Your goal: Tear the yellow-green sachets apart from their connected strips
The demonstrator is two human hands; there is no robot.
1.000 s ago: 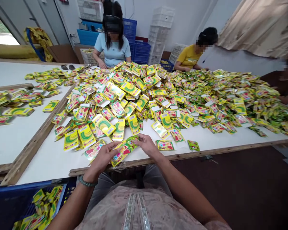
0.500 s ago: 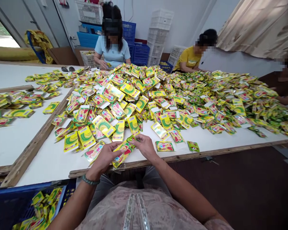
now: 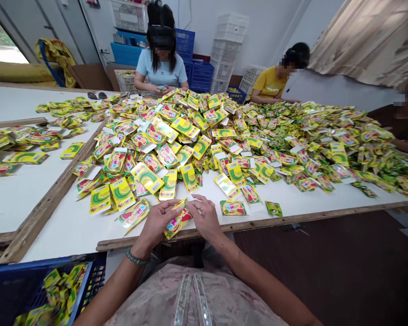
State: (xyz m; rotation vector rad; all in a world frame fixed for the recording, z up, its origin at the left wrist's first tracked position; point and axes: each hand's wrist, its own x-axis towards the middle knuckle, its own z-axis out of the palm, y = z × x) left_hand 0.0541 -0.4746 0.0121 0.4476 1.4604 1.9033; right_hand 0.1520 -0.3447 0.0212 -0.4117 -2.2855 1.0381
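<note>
Near the table's front edge, my left hand (image 3: pixel 155 225) grips a small yellow carton box (image 3: pixel 177 222) with red and green print, tilted with its upper end towards the right. My right hand (image 3: pixel 205 218) has its thumb and fingers closed at that upper end, so the flap there is mostly hidden. A large heap of similar boxes (image 3: pixel 185 128) lies just beyond my hands, many with white flaps sticking out. To the right of my right hand lie a flat box (image 3: pixel 233 208) and a small green sachet (image 3: pixel 274 208).
Wooden strips (image 3: pixel 59 188) edge the white table (image 3: pixel 66 226). A blue crate (image 3: pixel 83 290) with filled boxes stands below at left. Several co-workers sit around the far side, one in a light blue shirt (image 3: pixel 161 72), another in yellow (image 3: pixel 267 83). Stacked crates (image 3: pixel 222 54) stand behind.
The green sachet at the box's upper end has gone out of sight, apparently into the box. My right hand's fingers have moved onto that end, and the box has shifted slightly right.
</note>
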